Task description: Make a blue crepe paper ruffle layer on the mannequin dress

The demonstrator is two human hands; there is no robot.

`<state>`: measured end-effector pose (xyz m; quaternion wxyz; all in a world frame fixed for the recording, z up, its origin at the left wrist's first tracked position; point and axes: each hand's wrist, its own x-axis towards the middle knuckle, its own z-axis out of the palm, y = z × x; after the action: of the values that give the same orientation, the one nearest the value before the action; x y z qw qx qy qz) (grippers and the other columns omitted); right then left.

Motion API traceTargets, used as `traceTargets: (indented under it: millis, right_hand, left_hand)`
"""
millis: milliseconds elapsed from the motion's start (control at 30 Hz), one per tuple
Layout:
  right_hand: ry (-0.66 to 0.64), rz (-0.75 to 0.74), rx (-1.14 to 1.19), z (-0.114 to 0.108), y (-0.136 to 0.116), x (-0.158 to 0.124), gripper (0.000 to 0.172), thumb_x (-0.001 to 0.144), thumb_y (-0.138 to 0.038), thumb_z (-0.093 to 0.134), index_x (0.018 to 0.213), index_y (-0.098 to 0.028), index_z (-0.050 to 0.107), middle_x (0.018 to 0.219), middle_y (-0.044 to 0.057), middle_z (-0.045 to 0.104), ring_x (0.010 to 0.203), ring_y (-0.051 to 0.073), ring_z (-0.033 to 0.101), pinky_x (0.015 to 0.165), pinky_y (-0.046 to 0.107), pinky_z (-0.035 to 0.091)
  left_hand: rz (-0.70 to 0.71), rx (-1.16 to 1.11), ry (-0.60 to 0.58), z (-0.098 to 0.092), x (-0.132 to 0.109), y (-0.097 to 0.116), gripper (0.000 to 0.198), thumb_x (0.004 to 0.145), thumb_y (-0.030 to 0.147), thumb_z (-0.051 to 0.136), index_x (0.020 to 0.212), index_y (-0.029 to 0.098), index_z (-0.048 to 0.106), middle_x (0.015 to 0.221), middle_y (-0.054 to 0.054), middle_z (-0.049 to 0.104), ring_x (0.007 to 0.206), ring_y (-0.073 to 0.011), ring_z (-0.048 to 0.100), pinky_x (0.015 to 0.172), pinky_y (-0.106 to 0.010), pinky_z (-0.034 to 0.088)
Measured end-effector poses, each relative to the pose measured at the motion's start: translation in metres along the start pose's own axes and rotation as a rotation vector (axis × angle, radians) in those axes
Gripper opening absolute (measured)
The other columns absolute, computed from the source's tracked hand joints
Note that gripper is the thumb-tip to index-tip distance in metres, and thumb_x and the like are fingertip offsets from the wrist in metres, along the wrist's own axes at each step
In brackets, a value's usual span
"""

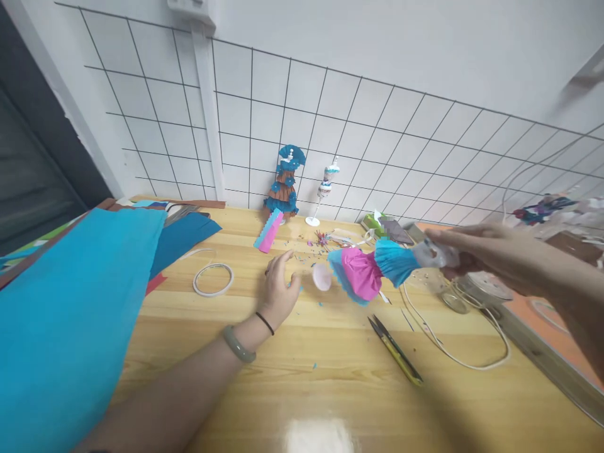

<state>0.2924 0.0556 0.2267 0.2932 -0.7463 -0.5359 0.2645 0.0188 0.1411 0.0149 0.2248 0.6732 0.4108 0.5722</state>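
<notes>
My right hand (476, 244) grips a small mini dress form (431, 253) by its white upper end, tilted sideways above the table. Layered crepe paper covers it: a blue ruffle (395, 262), then a pink skirt (362, 274) with a blue hem pointing left. A pale round disc (322, 277) shows beside that hem, probably its stand base. Over the table my left hand (280, 286) is open, fingers apart and holding nothing. Just beyond it lies a pink strip with a scalloped blue edge (270, 231).
Yellow-handled thread snips (396, 351) lie in front. Blue crepe paper sheets (80, 302) cover the left side, beside a tape roll (213, 279). A blue-brown dressed form (285, 182) and a white one (325, 189) stand at the back. A white cord (465, 363) loops at right.
</notes>
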Motion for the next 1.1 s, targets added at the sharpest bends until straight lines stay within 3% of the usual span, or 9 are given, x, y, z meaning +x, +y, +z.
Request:
traceTargets:
  millis: [100, 233, 300, 433, 533, 633, 833, 1000, 1100]
  right_hand:
    - [0.009, -0.006, -0.212, 0.003, -0.034, 0.005, 0.052, 0.077, -0.062, 0.057, 0.072, -0.012, 0.072, 0.045, 0.005, 0.058, 0.041, 0.01, 0.049, 0.044, 0.027, 0.037]
    - [0.034, -0.116, -0.333, 0.025, -0.059, 0.01, 0.05, 0.074, -0.062, 0.059, 0.067, -0.013, 0.07, 0.04, 0.002, 0.056, 0.038, 0.009, 0.049, 0.043, 0.025, 0.036]
    - [0.053, -0.178, -0.371, 0.036, -0.061, 0.013, 0.048, 0.07, -0.063, 0.064, 0.065, -0.015, 0.07, 0.038, 0.001, 0.055, 0.037, 0.01, 0.049, 0.041, 0.024, 0.036]
    - [0.103, -0.292, -0.323, 0.05, -0.055, 0.017, 0.049, 0.071, -0.065, 0.062, 0.061, -0.017, 0.069, 0.038, 0.0, 0.054, 0.038, 0.01, 0.048, 0.039, 0.022, 0.034]
    - [0.155, -0.322, -0.271, 0.055, -0.048, 0.018, 0.052, 0.073, -0.066, 0.06, 0.06, -0.017, 0.068, 0.039, 0.0, 0.052, 0.036, 0.009, 0.045, 0.037, 0.022, 0.029]
    - [0.174, -0.315, -0.231, 0.059, -0.045, 0.018, 0.053, 0.074, -0.067, 0.058, 0.062, -0.016, 0.067, 0.039, -0.002, 0.05, 0.034, 0.008, 0.041, 0.037, 0.021, 0.027]
    - [0.196, -0.333, -0.166, 0.066, -0.039, 0.026, 0.053, 0.077, -0.065, 0.057, 0.086, -0.015, 0.072, 0.042, -0.004, 0.048, 0.037, 0.008, 0.041, 0.039, 0.021, 0.028]
    - [0.227, -0.377, -0.196, 0.065, -0.032, 0.034, 0.056, 0.082, -0.064, 0.05, 0.097, -0.013, 0.071, 0.047, -0.003, 0.052, 0.041, 0.009, 0.043, 0.041, 0.022, 0.031]
    - [0.205, -0.411, -0.207, 0.064, -0.033, 0.036, 0.056, 0.086, -0.063, 0.044, 0.091, -0.014, 0.07, 0.05, -0.002, 0.054, 0.041, 0.009, 0.042, 0.041, 0.022, 0.032]
  left_hand:
    - [-0.059, -0.119, -0.099, -0.002, -0.003, 0.008, 0.039, 0.08, 0.012, 0.048, 0.119, 0.019, 0.052, 0.105, -0.008, 0.065, 0.105, -0.02, 0.059, 0.095, -0.04, 0.042]
    - [-0.215, -0.327, -0.151, -0.002, -0.008, 0.027, 0.039, 0.083, 0.023, 0.055, 0.121, 0.017, 0.051, 0.084, -0.003, 0.064, 0.086, -0.0162, 0.061, 0.086, -0.033, 0.045]
    - [-0.347, -0.488, -0.188, -0.001, -0.009, 0.037, 0.048, 0.083, 0.027, 0.056, 0.128, 0.015, 0.043, 0.081, -0.002, 0.062, 0.08, -0.0153, 0.06, 0.08, -0.031, 0.048]
    - [-0.777, -0.784, -0.26, 0.002, -0.01, 0.053, 0.07, 0.081, 0.032, 0.062, 0.138, 0.015, 0.026, 0.075, -0.001, 0.06, 0.066, -0.0155, 0.063, 0.067, -0.031, 0.051]
    - [-0.963, -0.921, -0.349, 0.001, -0.013, 0.059, 0.069, 0.079, 0.041, 0.067, 0.134, 0.019, 0.032, 0.078, -0.003, 0.061, 0.07, -0.017, 0.066, 0.071, -0.032, 0.051]
    - [-0.944, -1.056, -0.463, 0.001, -0.016, 0.061, 0.058, 0.073, 0.041, 0.074, 0.12, 0.022, 0.047, 0.094, -0.006, 0.063, 0.083, -0.0172, 0.066, 0.078, -0.031, 0.048]
    - [-0.905, -1.114, -0.379, 0.003, -0.018, 0.062, 0.085, 0.059, 0.019, 0.083, 0.132, 0.023, 0.04, 0.091, -0.002, 0.063, 0.08, -0.0125, 0.061, 0.077, -0.027, 0.046]
    - [-0.926, -1.119, -0.385, 0.004, -0.018, 0.057, 0.078, 0.065, 0.022, 0.079, 0.132, 0.021, 0.041, 0.091, -0.003, 0.063, 0.079, -0.0131, 0.062, 0.078, -0.029, 0.047]
    - [-0.903, -1.027, -0.233, 0.005, -0.013, 0.05, 0.06, 0.075, 0.036, 0.07, 0.126, 0.017, 0.045, 0.089, -0.005, 0.061, 0.075, -0.0138, 0.061, 0.072, -0.029, 0.048]
